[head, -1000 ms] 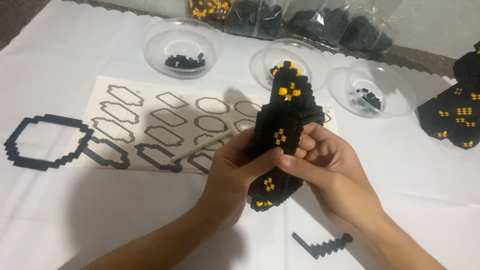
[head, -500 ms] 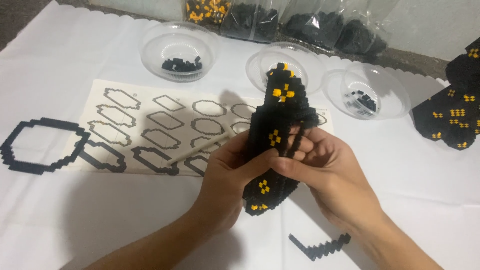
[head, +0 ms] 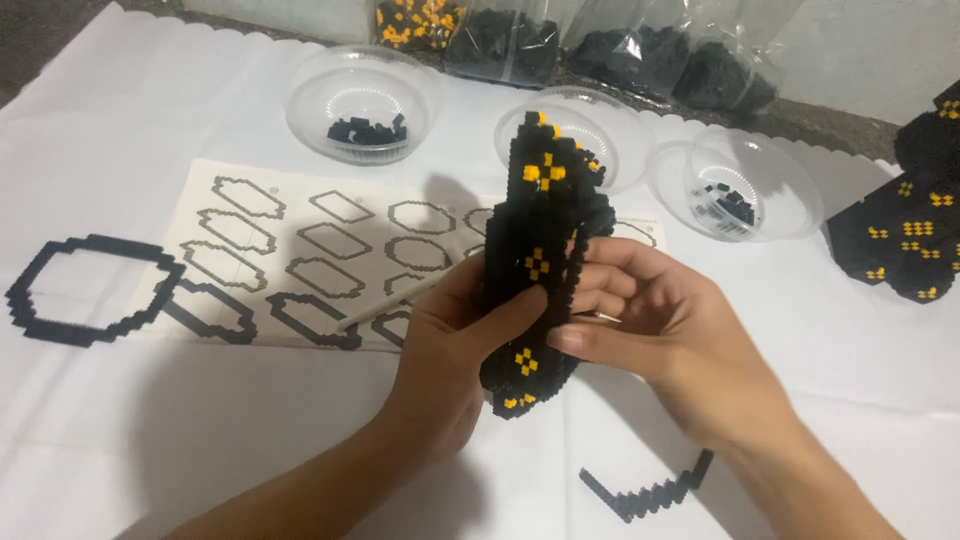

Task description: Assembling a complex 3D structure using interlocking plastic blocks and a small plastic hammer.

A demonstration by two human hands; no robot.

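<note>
White cloth-covered table [head: 130,430] with a paper template sheet [head: 300,250] of outlined shapes, three clear plastic bowls — one [head: 365,100] with black bricks — and bags of bricks [head: 560,45] along the back edge. Left hand [head: 450,350] and right hand [head: 650,320] both clamped on a tall black-and-yellow brick model [head: 535,260], held upright above the table centre, thumb across its front, fingers pinching its right edge. Black ring outline [head: 85,290] lies far left, a short black brick strip [head: 650,490] near the right wrist, another black-yellow build [head: 900,220] at right edge.
</note>
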